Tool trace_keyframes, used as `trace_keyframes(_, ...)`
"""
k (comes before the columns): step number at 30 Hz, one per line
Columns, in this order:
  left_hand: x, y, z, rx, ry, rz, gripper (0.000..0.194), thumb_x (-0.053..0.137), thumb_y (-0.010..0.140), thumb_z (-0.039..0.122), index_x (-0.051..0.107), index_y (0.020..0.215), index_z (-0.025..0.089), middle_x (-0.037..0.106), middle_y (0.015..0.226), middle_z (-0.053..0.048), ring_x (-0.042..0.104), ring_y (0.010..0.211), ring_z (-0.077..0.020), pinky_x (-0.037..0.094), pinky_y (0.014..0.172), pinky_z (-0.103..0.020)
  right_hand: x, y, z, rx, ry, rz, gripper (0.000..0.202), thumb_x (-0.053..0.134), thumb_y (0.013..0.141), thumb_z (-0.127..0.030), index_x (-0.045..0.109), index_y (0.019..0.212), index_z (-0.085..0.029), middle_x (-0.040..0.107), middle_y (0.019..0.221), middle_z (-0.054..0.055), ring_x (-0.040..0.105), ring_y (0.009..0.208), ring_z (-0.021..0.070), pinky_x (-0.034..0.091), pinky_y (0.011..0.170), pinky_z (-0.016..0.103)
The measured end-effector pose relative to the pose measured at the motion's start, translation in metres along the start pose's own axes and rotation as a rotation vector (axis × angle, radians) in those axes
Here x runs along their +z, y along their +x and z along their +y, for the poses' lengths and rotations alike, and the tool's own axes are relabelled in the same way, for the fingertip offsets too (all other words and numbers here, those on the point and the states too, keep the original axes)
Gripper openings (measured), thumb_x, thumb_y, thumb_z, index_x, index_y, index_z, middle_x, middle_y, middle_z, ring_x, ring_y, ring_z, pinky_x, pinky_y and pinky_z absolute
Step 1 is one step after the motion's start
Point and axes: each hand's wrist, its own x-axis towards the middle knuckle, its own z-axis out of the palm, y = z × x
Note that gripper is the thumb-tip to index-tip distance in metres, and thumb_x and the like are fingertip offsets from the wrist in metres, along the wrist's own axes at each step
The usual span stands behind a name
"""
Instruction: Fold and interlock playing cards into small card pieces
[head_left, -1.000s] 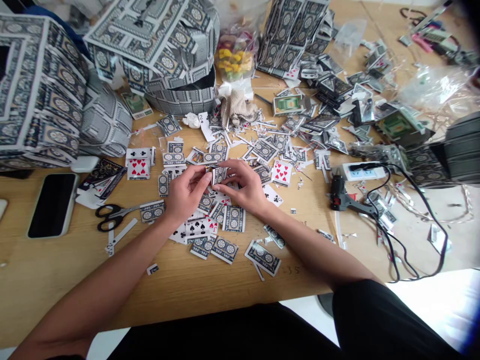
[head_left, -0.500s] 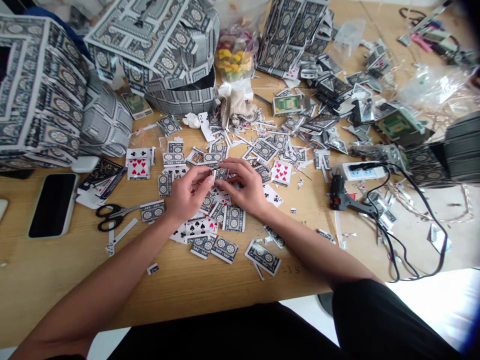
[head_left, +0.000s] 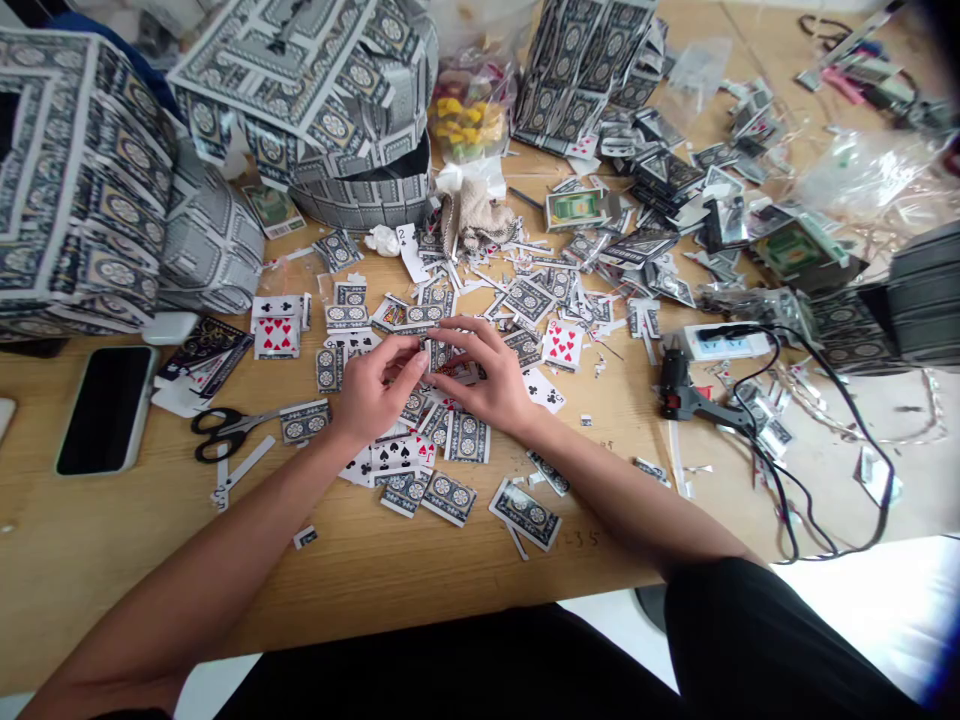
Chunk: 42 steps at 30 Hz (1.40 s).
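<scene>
Over the middle of the card pile, my left hand [head_left: 377, 388] pinches a small piece of playing card [head_left: 438, 355] between thumb and fingers. My right hand [head_left: 491, 378] is curled round the same piece from the other side, its fingertips along the upper edge and its thumb below. Fingers partly hide the piece, so its exact folds cannot be made out. Beneath both hands lie cut and folded playing cards [head_left: 469, 437], some face up, others showing a blue-grey patterned back. Black-handled scissors [head_left: 223, 432] rest left of my left hand, their blades under a card.
Large woven-card structures [head_left: 352, 195] stand along the back left. A phone [head_left: 107, 410] lies at the left. On the right are a glue gun [head_left: 694, 400], a power strip [head_left: 726, 343] and looping black cables [head_left: 885, 500]. Card boxes [head_left: 577, 208] and scraps cover the back.
My right hand has shifted slightly left, its fingertips now closer to my left hand over the card piece. My left hand and the things around are nearly unchanged.
</scene>
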Motion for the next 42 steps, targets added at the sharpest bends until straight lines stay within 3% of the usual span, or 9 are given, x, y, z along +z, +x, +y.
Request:
trace_keyframes(16,-0.001,0.001,0.003,-0.009,-0.017,-0.008,0.033,0.066,0.1,0.05,0.07,0.115,0.021,0.077,0.094,-0.004,0.073,0.075,-0.0169,0.062,0.069,-0.029,0.001,0.0,0.008,-0.038,0.006,0.003,0.045,0.082,0.094,-0.035,0.071,0.137,-0.034,0.065,0.139,0.009,0.064,0.13,0.0299,0.066,0.098,0.049)
trace_keyframes(22,-0.001,0.001,0.003,0.0,-0.005,-0.006,0.03,0.065,0.1,0.049,0.069,0.11,0.021,0.074,0.089,-0.002,0.069,0.069,-0.0145,0.059,0.065,-0.027,0.001,0.0,0.008,-0.074,0.014,0.006,0.046,0.08,0.096,-0.033,0.07,0.14,-0.032,0.065,0.14,0.009,0.066,0.127,0.0279,0.07,0.09,0.043)
trace_keyframes(29,-0.001,0.002,0.0,0.008,-0.025,-0.01,0.026,0.066,0.1,0.046,0.067,0.106,0.021,0.073,0.086,-0.002,0.069,0.071,-0.015,0.058,0.065,-0.027,0.001,0.0,0.012,-0.116,-0.062,0.032,0.048,0.083,0.094,-0.03,0.07,0.14,-0.032,0.066,0.138,0.009,0.067,0.128,0.0282,0.064,0.106,0.05)
trace_keyframes(42,-0.001,0.003,0.001,0.025,-0.015,-0.002,0.021,0.065,0.101,0.042,0.065,0.099,0.021,0.07,0.081,0.0,0.067,0.069,-0.0138,0.056,0.064,-0.027,0.001,0.001,0.011,-0.159,-0.095,0.032,0.049,0.084,0.092,-0.031,0.071,0.14,-0.031,0.067,0.135,0.01,0.067,0.126,0.0277,0.064,0.105,0.049)
